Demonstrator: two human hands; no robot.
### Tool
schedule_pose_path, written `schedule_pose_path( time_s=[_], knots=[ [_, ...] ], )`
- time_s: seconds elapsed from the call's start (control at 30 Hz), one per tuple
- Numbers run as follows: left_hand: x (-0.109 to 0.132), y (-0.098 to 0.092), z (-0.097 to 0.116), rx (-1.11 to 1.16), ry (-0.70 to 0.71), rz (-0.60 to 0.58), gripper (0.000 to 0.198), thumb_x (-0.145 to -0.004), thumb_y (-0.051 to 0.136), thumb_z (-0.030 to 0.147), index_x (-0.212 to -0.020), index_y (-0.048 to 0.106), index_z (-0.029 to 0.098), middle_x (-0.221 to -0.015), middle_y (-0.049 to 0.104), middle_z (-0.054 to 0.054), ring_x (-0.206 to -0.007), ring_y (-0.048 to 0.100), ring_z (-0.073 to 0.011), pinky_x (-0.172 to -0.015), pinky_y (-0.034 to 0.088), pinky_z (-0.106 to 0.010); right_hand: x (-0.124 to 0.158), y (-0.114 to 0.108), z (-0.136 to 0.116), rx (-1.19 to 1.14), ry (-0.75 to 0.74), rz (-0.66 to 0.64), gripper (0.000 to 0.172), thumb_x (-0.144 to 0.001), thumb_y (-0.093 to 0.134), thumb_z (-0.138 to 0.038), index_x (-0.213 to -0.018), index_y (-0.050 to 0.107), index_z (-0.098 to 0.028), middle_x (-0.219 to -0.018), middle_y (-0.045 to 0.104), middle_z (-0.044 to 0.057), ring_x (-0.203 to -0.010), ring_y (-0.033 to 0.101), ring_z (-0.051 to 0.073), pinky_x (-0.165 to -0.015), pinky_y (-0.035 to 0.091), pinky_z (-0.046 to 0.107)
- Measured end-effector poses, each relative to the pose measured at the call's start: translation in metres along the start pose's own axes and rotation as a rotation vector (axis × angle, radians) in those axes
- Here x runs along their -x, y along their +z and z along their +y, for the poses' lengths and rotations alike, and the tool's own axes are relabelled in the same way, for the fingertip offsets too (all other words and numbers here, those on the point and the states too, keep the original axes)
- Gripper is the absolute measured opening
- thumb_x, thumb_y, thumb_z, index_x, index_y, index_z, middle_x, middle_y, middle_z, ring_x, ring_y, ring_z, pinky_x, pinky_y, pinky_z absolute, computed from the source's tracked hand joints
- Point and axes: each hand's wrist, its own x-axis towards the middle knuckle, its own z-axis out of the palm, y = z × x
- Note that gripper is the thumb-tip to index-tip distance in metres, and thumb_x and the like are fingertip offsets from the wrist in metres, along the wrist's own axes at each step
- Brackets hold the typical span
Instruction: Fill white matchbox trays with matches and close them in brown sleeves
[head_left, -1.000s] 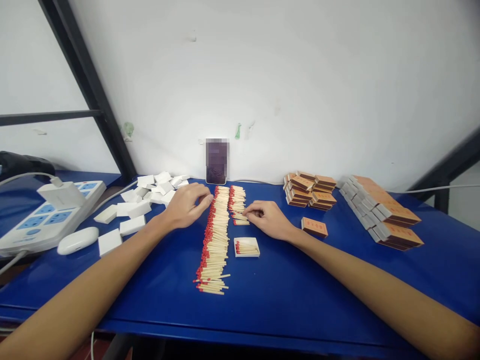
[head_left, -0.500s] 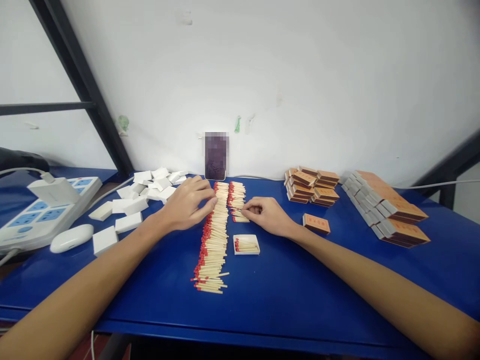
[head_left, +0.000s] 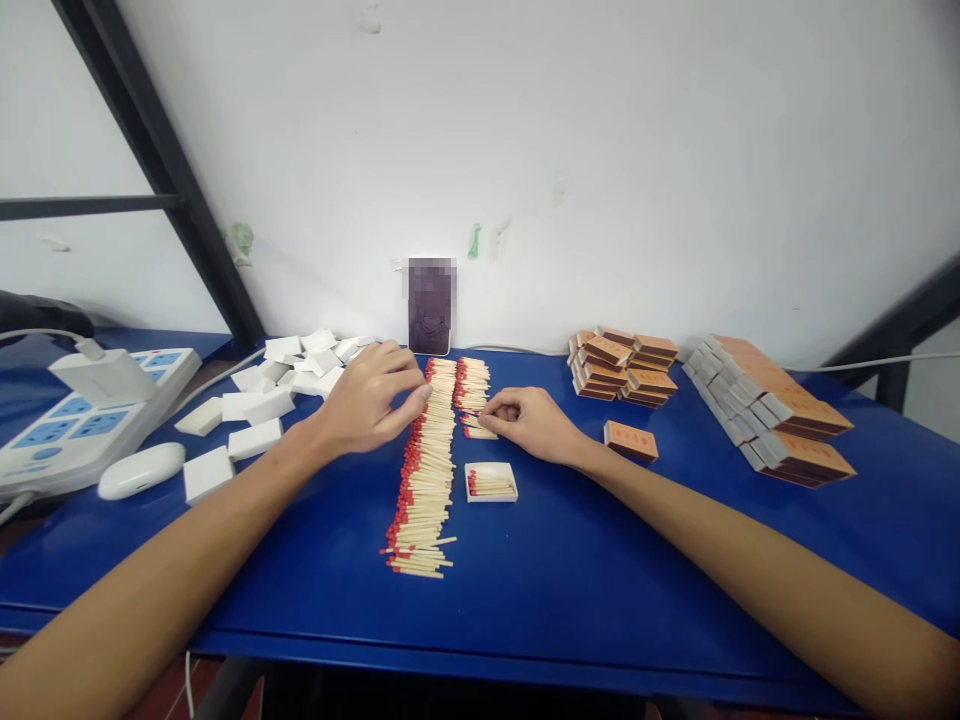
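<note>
"What are the hands doing?"

"The right grip (head_left: 534,420) has thumb and forefinger drawn close together at the near end of the short match row (head_left: 472,385); I can't tell whether a match is between them. The left grip (head_left: 373,400) is loosely curled, thumb tip beside the long match row (head_left: 429,470); its hold is unclear too."

"Any containers?"

"A white tray (head_left: 491,469) lies nearer the worktop's (head_left: 600,600) front edge, partly filled with matches, red heads left. Right of it is a single matchbox (head_left: 630,441). Toward the right edge sit a small matchbox pile (head_left: 622,365) and a larger matchbox stack (head_left: 787,405), contents hidden."

"Anything in the way?"

"White boxes (head_left: 262,400) crowd the back left, close behind the left grip. A phone (head_left: 430,310) leans at the back edge; a power strip (head_left: 97,430) lies far left."

"Readable labels?"

"Reddish characters on the single matchbox, too small to read."
</note>
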Motion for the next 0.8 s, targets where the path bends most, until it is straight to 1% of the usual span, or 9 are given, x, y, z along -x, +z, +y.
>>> schedule_pose_path(
  time_s=[0.1,0.17,0.27,0.33,0.43,0.53,0.63,0.7,0.8],
  knots=[
    [0.000,0.001,0.000,0.012,-0.014,-0.024,0.036,-0.094,0.036,0.033,-0.071,0.059,0.018,-0.076,0.059,-0.006,-0.074,0.046,-0.0188,-0.074,0.036,-0.035,-0.001,-0.001,0.000,-0.019,0.014,-0.009,0.024,-0.082,0.063,-0.036,-0.077,0.074,-0.015,-0.059,0.059,-0.001,-0.053,0.044,0.010,-0.053,0.033,0.025],
    [0.000,0.001,0.001,0.023,-0.016,-0.029,0.036,-0.094,0.036,0.033,-0.070,0.058,0.018,-0.072,0.057,-0.006,-0.071,0.046,-0.0181,-0.071,0.036,-0.034,-0.001,-0.001,0.000,-0.020,0.011,-0.011,0.023,-0.081,0.063,-0.036,-0.077,0.074,-0.015,-0.059,0.059,-0.001,-0.053,0.044,0.009,-0.053,0.033,0.025],
    [0.000,0.001,0.003,0.035,0.011,-0.028,0.035,-0.094,0.037,0.030,-0.070,0.058,0.017,-0.068,0.053,-0.004,-0.067,0.045,-0.0165,-0.066,0.035,-0.032,-0.002,-0.001,0.000,-0.013,-0.005,-0.018,0.022,-0.081,0.064,-0.035,-0.077,0.074,-0.016,-0.059,0.059,-0.001,-0.053,0.044,0.009,-0.054,0.033,0.025],
    [-0.001,-0.001,0.007,0.044,0.040,-0.042,0.034,-0.095,0.037,0.029,-0.070,0.058,0.016,-0.068,0.053,-0.004,-0.067,0.045,-0.0157,-0.065,0.036,-0.030,-0.003,-0.001,0.000,-0.015,-0.010,-0.018,0.020,-0.081,0.065,-0.034,-0.077,0.074,-0.016,-0.061,0.060,-0.001,-0.054,0.045,0.010,-0.054,0.034,0.025],
    [-0.003,-0.002,0.017,0.057,0.085,-0.106,0.034,-0.095,0.037,0.027,-0.075,0.061,0.015,-0.071,0.055,-0.003,-0.069,0.048,-0.0148,-0.065,0.037,-0.029,-0.003,-0.001,0.001,-0.029,-0.029,-0.011,0.019,-0.081,0.066,-0.033,-0.078,0.074,-0.016,-0.068,0.061,0.001,-0.058,0.047,0.010,-0.057,0.036,0.026],
    [-0.005,-0.003,0.029,0.044,0.119,-0.185,0.033,-0.095,0.039,0.030,-0.081,0.065,0.016,-0.074,0.058,-0.003,-0.069,0.050,-0.0142,-0.065,0.038,-0.028,-0.002,-0.003,0.003,-0.045,-0.057,-0.018,0.019,-0.081,0.067,-0.033,-0.079,0.074,-0.016,-0.074,0.061,0.002,-0.061,0.049,0.011,-0.059,0.038,0.026],
    [-0.006,-0.003,0.038,0.023,0.143,-0.236,0.034,-0.095,0.040,0.033,-0.081,0.066,0.016,-0.073,0.058,-0.002,-0.068,0.050,-0.0140,-0.066,0.038,-0.029,-0.001,-0.005,0.004,-0.058,-0.062,-0.044,0.018,-0.082,0.067,-0.033,-0.079,0.074,-0.016,-0.076,0.061,0.002,-0.062,0.049,0.011,-0.060,0.038,0.026],
    [-0.007,-0.004,0.041,0.005,0.155,-0.253,0.035,-0.095,0.040,0.033,-0.080,0.067,0.017,-0.071,0.057,-0.002,-0.066,0.049,-0.0139,-0.066,0.038,-0.029,-0.001,-0.007,0.004,-0.057,-0.071,-0.063,0.017,-0.083,0.066,-0.032,-0.079,0.074,-0.017,-0.077,0.061,0.002,-0.063,0.049,0.011,-0.061,0.038,0.026],
    [-0.006,-0.005,0.040,-0.042,0.170,-0.269,0.033,-0.094,0.042,0.034,-0.080,0.067,0.017,-0.071,0.057,-0.002,-0.064,0.048,-0.0139,-0.066,0.037,-0.030,0.001,-0.009,0.004,-0.048,-0.087,-0.086,0.016,-0.083,0.066,-0.031,-0.080,0.074,-0.018,-0.077,0.060,0.001,-0.064,0.049,0.011,-0.062,0.038,0.026]
  ],
)
